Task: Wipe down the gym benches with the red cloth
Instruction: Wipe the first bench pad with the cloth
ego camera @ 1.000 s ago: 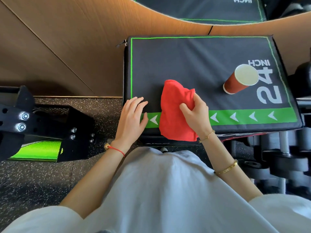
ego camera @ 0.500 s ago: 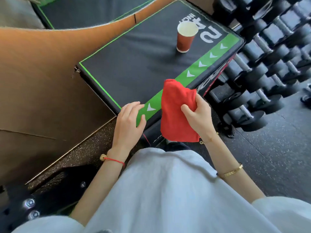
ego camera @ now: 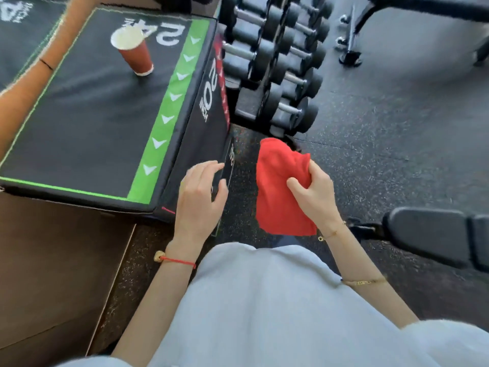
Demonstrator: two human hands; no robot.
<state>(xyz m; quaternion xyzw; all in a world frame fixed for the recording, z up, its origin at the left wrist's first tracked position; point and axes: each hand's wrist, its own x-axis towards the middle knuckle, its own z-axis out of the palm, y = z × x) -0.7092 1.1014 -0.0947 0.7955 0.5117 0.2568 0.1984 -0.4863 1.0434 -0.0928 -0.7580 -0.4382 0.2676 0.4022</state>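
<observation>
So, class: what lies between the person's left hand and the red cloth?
Only bare speckled floor separates the left hand from the red cloth, in the head view.

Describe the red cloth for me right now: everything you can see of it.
The red cloth is plain, soft-looking fabric, bunched and creased, hanging loosely. The right hand grips it at its right side, thumb over the front. It is held in the air above the speckled floor, right of the black box, touching nothing else.
</observation>
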